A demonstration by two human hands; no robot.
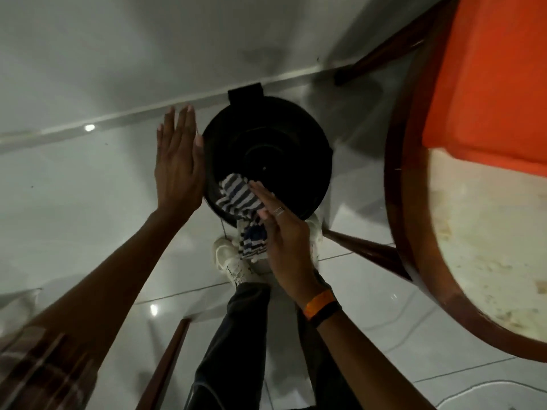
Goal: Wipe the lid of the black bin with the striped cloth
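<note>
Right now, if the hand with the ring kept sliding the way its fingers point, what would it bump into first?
The right hand points up across the black lid. It would probably push the striped cloth toward the lid's raised middle ring first, though depth is hard to judge.

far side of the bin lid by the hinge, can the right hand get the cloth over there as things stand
Probably yes. The right hand presses the striped cloth flat on the near edge of the lid, and the black top beyond it is bare up to the hinge tab. The left hand rests at the left rim, out of the way.
</note>
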